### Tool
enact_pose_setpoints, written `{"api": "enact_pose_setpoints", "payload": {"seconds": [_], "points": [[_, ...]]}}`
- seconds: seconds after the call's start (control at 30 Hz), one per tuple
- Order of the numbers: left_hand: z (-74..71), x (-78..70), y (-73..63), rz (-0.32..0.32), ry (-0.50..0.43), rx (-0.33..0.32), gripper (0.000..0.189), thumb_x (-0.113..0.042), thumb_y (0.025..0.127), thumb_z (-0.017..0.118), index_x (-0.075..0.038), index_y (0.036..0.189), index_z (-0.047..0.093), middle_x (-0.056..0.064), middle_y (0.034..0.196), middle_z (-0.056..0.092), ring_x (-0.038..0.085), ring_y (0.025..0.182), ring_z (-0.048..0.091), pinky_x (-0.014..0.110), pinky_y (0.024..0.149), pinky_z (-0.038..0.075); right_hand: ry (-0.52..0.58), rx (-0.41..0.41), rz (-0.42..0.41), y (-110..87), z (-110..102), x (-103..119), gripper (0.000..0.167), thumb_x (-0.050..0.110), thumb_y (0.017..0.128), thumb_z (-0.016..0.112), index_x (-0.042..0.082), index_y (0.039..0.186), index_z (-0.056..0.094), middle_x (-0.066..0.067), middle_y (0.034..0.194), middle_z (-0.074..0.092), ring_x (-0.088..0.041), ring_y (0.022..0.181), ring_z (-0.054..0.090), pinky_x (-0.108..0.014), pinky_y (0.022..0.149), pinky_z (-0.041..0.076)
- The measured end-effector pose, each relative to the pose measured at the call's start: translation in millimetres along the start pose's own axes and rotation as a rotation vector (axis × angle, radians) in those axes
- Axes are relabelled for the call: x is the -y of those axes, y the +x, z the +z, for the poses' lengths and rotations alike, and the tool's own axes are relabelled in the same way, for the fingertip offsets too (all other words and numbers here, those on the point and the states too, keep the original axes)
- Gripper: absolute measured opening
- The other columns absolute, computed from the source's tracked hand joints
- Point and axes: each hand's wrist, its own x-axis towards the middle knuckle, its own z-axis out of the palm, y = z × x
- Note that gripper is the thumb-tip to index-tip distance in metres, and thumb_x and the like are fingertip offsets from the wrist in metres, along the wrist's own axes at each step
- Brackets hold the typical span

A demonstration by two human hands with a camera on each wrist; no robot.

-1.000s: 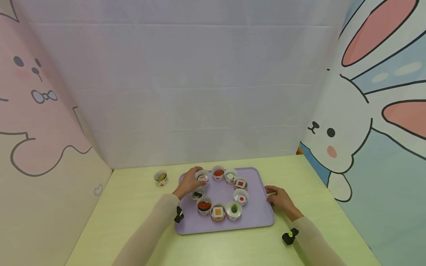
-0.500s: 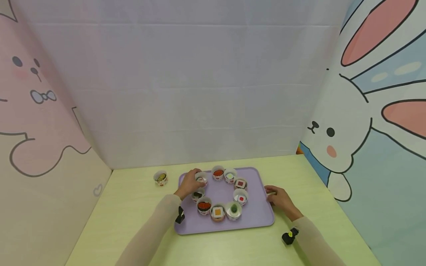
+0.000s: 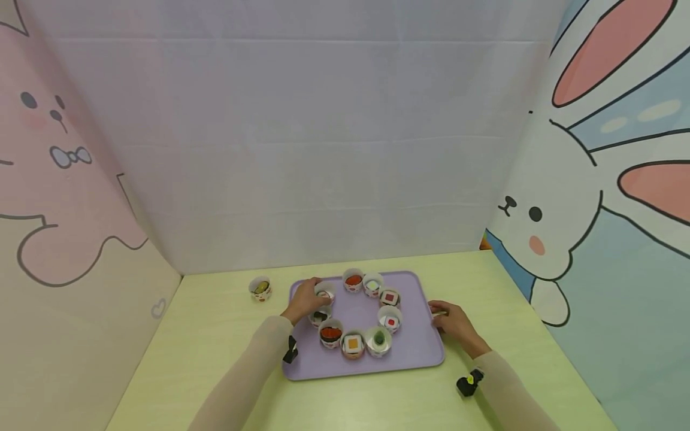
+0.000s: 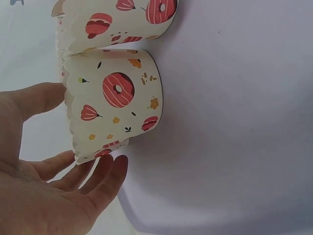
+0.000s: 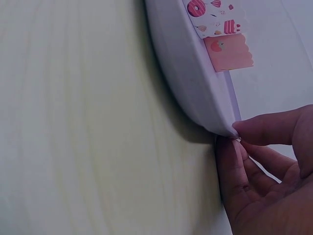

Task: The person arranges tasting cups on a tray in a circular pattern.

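Note:
A lilac tray (image 3: 417,350) carries a ring of paper baking cups with small fillings. My left hand (image 3: 303,300) holds a donut-printed paper cup (image 4: 115,105) at the ring's upper left, thumb at its scalloped rim and fingers on the opposite side. This cup touches its neighbour (image 4: 117,24) in the left wrist view. Just nearer in the head view is a cup with dark filling (image 3: 320,316). At the tray's right edge, my right hand (image 3: 455,323) pinches the rim, thumb above and fingers below, as the right wrist view shows.
One paper cup with a greenish-yellow filling (image 3: 261,288) stands on the pale yellow table (image 3: 205,341), left of the tray. A white sheet (image 3: 323,149) hangs behind the table. Panels with cartoon animals flank both sides.
My left hand has drawn the paper cup slightly nearer and to the left, up against the cup with dark filling. My right hand stays on the tray's edge.

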Motion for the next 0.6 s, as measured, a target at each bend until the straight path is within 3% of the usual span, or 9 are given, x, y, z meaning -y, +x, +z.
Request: {"api": "enact_pose_setpoints", "payload": {"seconds": [0.3, 0.6], "points": [[1.3, 3.4, -0.8, -0.024, -0.001, 0.045, 0.072, -0.030, 0.087, 0.071, -0.002, 0.147, 0.042, 0.021, 0.147, 0.048, 0.040, 0.133, 0.047, 0.055, 0.106, 0.042, -0.011, -0.002, -0.013, 2.3, 0.7, -3.4, 0.055, -0.006, 0.081, 0.058, -0.003, 0.136, 0.054, -0.027, 0.126, 0.058, -0.018, 0.085, 0.063, -0.030, 0.068, 0.054], [3.0, 6.8, -0.7, -0.017, -0.017, 0.031, 0.067, -0.028, 0.089, 0.069, -0.001, 0.145, 0.042, 0.022, 0.144, 0.050, 0.038, 0.130, 0.050, 0.055, 0.104, 0.043, -0.016, -0.001, -0.006, 1.8, 0.8, -2.5, 0.055, -0.005, 0.081, 0.058, -0.003, 0.136, 0.053, -0.026, 0.127, 0.058, -0.020, 0.088, 0.064, -0.032, 0.070, 0.055]]}}
